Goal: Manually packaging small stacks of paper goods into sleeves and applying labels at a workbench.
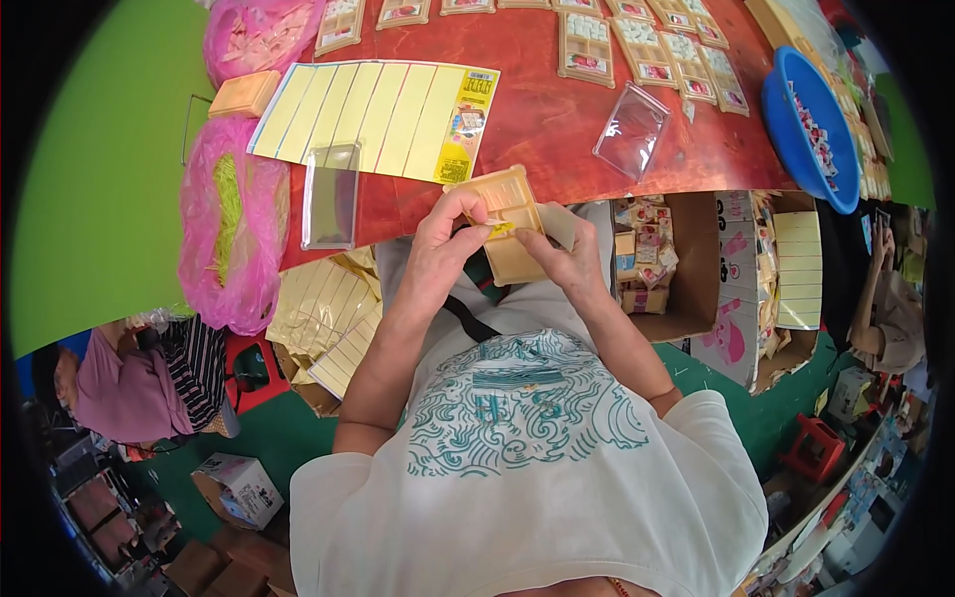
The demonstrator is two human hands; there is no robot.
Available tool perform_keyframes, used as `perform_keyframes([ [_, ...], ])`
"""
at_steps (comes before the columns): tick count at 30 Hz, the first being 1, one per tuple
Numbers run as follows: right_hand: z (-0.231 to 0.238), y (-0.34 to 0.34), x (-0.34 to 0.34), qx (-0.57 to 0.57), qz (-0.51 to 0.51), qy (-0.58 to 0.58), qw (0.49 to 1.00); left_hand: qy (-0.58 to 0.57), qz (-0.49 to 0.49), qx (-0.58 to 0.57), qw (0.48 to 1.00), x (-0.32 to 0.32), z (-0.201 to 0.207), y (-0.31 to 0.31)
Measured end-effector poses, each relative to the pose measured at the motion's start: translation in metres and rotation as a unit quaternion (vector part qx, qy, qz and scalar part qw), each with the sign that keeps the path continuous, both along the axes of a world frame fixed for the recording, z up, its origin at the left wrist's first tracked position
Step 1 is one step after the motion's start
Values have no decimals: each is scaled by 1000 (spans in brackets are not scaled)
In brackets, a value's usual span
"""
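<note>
Just over the table's near edge, I hold a beige plastic tray (485, 186) with moulded compartments. My right hand (569, 257) grips its right side, thumb lying on the front. A pale flat piece (557, 226) shows by that hand's fingers. My left hand (441, 239) is closed at the tray's middle, thumb and finger pinching at a small yellow label (503, 229). Whether the label is fully stuck down I cannot tell. Left of the tray lies a clear plastic lid (331, 196); another clear lid (633, 129) rests to the right.
On the red table (542, 109) lie a yellow striped sheet (373, 114), several filled trays (587, 48) and a blue basin (811, 129) of small packets. Pink bags (231, 229) hang at the left. Open cartons (693, 264) stand below right. Other people (134, 383) sit at both sides.
</note>
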State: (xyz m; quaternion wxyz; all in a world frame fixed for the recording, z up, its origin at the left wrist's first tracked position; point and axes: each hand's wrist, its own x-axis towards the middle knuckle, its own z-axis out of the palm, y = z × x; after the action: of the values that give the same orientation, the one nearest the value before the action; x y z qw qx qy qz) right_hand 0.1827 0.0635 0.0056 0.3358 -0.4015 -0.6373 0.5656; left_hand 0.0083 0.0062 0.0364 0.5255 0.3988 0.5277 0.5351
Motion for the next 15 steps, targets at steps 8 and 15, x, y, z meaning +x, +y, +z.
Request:
perform_keyframes([
  [8, 5, 6, 5, -99, 3, 27, 995, -111, -71, -19, 991, -13, 1, -3],
  [15, 4, 3, 1, -82, 10, 18, 996, -31, -63, -16, 997, -2, -13, 0],
])
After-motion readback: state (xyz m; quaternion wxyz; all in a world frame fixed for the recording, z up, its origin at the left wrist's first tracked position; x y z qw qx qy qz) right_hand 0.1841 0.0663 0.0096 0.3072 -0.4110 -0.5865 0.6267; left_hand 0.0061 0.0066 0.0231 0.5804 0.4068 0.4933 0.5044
